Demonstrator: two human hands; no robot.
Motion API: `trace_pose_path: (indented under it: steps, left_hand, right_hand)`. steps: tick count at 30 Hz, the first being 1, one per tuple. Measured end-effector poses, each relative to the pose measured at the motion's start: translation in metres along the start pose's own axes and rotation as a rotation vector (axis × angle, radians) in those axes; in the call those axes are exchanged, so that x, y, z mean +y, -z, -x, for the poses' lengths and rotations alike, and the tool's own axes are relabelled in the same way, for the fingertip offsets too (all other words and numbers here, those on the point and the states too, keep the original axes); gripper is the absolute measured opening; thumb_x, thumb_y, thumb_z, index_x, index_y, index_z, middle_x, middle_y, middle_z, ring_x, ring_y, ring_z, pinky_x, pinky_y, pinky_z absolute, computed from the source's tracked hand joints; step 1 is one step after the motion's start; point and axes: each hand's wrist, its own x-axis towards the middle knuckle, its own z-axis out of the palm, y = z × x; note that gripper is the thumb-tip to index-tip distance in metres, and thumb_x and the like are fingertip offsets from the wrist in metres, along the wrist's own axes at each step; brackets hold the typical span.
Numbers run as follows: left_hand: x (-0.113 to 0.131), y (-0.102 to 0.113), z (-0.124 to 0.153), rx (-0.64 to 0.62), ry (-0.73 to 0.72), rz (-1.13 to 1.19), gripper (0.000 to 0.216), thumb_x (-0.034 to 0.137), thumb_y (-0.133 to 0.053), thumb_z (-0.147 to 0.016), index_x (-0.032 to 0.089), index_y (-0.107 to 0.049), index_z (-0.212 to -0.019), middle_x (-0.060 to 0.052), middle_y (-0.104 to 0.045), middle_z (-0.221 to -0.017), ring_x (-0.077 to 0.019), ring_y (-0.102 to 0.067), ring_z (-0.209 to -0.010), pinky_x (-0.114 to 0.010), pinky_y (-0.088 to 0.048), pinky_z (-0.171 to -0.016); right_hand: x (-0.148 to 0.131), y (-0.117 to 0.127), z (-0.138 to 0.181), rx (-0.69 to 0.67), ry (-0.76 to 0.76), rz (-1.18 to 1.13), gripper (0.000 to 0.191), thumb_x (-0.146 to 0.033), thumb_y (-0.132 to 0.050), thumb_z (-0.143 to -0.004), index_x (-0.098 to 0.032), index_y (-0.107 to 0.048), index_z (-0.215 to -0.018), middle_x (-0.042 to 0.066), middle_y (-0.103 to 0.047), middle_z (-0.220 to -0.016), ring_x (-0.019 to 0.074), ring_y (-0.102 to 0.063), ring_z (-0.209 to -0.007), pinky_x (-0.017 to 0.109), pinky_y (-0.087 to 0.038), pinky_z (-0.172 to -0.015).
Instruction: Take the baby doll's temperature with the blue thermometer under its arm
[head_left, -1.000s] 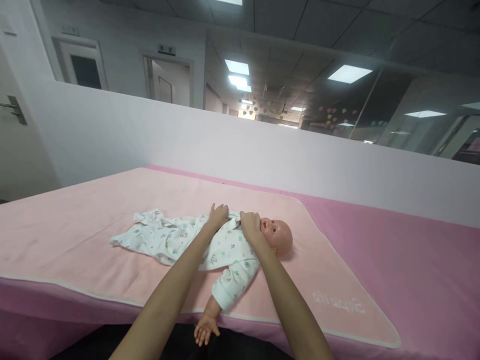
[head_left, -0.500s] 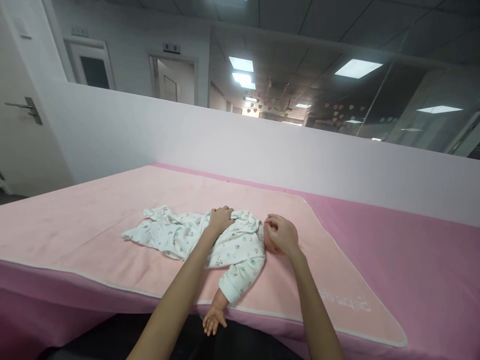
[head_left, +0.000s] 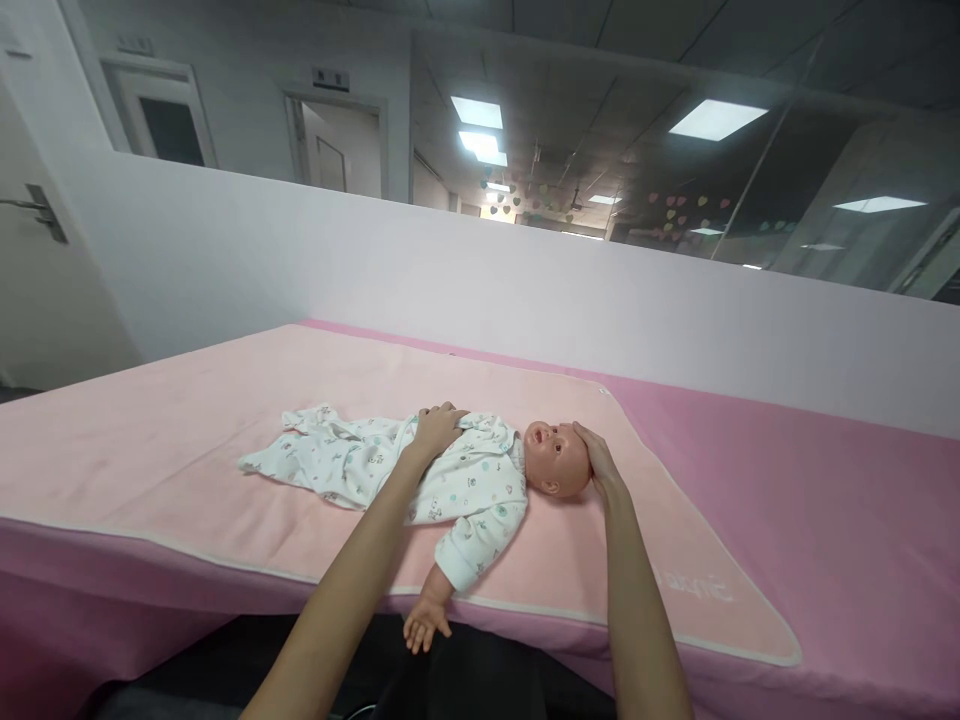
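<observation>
A baby doll lies on its back, its head to the right, on a pale pink mat. It wears a white printed sleepsuit, and one doll arm hangs over the near edge. My left hand rests with fingers laid across the suit's belly. Against the crown of the doll's head lies my right hand, its fingers stretched along the top and its palm to the side.
The pale pink mat with white edging lies over a darker pink cover. A low white wall with glass above runs behind. A door stands at the left.
My right hand has moved from over the doll's face to the crown of its head, uncovering the face. My left hand stays on the belly.
</observation>
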Motion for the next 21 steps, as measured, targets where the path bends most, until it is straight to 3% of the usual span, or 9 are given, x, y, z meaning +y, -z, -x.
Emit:
trace_pose_path:
  steps: [3, 6, 9, 11, 14, 17, 21]
  left_hand:
    - [0.0, 0.0, 0.0, 0.033, -0.002, 0.01, 0.044, 0.018, -0.042, -0.073, 0.03, -0.054, -0.114, -0.006, -0.053, -0.111, -0.0238, -0.051, -0.098, -0.04, -0.031, -0.086]
    - [0.0, -0.001, 0.0, 0.048, -0.006, 0.009, 0.045, 0.017, -0.042, -0.072, 0.03, -0.055, -0.113, -0.006, -0.054, -0.11, -0.0236, -0.052, -0.096, -0.04, -0.032, -0.085]
    - [-0.001, -0.001, 0.0, 0.052, -0.012, 0.003, 0.046, 0.016, -0.042, -0.071, 0.03, -0.055, -0.113, -0.006, -0.053, -0.111, -0.0235, -0.052, -0.096, -0.04, -0.032, -0.085]
    - [-0.001, -0.001, 0.0, 0.054, -0.014, -0.001, 0.046, 0.017, -0.042, -0.071, 0.03, -0.055, -0.113, -0.006, -0.053, -0.112, -0.0237, -0.052, -0.097, -0.04, -0.032, -0.085]
    - [0.0, -0.002, 0.0, 0.055, -0.007, -0.003, 0.045, 0.019, -0.042, -0.072, 0.03, -0.055, -0.113, -0.006, -0.053, -0.112, -0.0239, -0.051, -0.098, -0.04, -0.032, -0.086]
    - [0.0, -0.002, 0.0, 0.058, -0.002, -0.002, 0.043, 0.021, -0.043, -0.073, 0.03, -0.054, -0.114, -0.006, -0.053, -0.113, -0.0238, -0.051, -0.099, -0.039, -0.032, -0.087]
    - [0.001, -0.001, 0.0, 0.054, 0.001, 0.0, 0.042, 0.022, -0.043, -0.075, 0.03, -0.053, -0.115, -0.006, -0.053, -0.113, -0.0245, -0.05, -0.1, -0.04, -0.032, -0.087]
  right_hand:
    - [0.008, 0.005, 0.001, 0.066, -0.093, -0.096, 0.031, -0.046, -0.061, -0.067, -0.017, -0.066, -0.077, 0.005, -0.069, -0.083, 0.0223, -0.063, -0.081, 0.032, -0.048, -0.074]
    - [0.014, 0.009, -0.001, 0.22, -0.101, -0.117, 0.025, -0.042, -0.061, -0.067, -0.017, -0.064, -0.072, 0.006, -0.069, -0.077, 0.0231, -0.063, -0.076, 0.033, -0.049, -0.069]
    - [0.015, 0.012, -0.004, 0.342, -0.076, -0.131, 0.027, -0.04, -0.062, -0.066, -0.018, -0.064, -0.081, 0.006, -0.069, -0.082, 0.022, -0.063, -0.081, 0.032, -0.049, -0.07]
    - [0.014, 0.012, -0.005, 0.352, -0.022, -0.134, 0.032, -0.04, -0.063, -0.064, -0.019, -0.063, -0.089, 0.004, -0.068, -0.089, 0.0205, -0.061, -0.088, 0.03, -0.048, -0.074]
    - [0.011, 0.007, -0.002, 0.228, 0.042, -0.1, 0.033, -0.042, -0.063, -0.064, -0.017, -0.065, -0.085, 0.004, -0.068, -0.091, 0.0211, -0.06, -0.091, 0.03, -0.047, -0.077]
    - [0.006, 0.0, 0.007, 0.059, -0.001, -0.084, 0.036, -0.048, -0.057, -0.069, -0.015, -0.067, -0.079, 0.007, -0.069, -0.086, 0.0244, -0.062, -0.086, 0.033, -0.048, -0.076]
    - [0.001, -0.004, 0.02, -0.13, -0.021, -0.1, 0.048, -0.054, -0.045, -0.076, -0.013, -0.066, -0.09, 0.011, -0.068, -0.095, 0.0272, -0.061, -0.092, 0.037, -0.048, -0.08]
